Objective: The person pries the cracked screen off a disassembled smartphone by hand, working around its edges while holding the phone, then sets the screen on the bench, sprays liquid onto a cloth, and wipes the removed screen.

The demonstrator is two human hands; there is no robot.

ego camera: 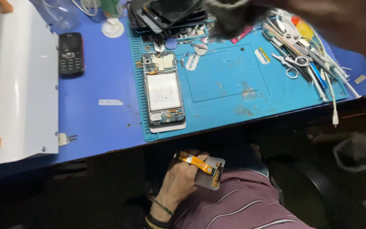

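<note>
My left hand is down below the table's front edge, over my striped maroon clothing. It grips a small grey display panel with an orange flex cable lying across it. My right hand is a dark blur at the top, reaching in from the upper right above the far edge of the teal work mat. What it holds cannot be made out. An opened smartphone with its back off lies on the mat's left side, its white battery and circuit boards showing.
Tweezers, scissors and other tools are heaped at the mat's right end. Dark phone screens are stacked at the back. A black keypad phone lies on the blue table beside a white machine. A white cable hangs over the edge.
</note>
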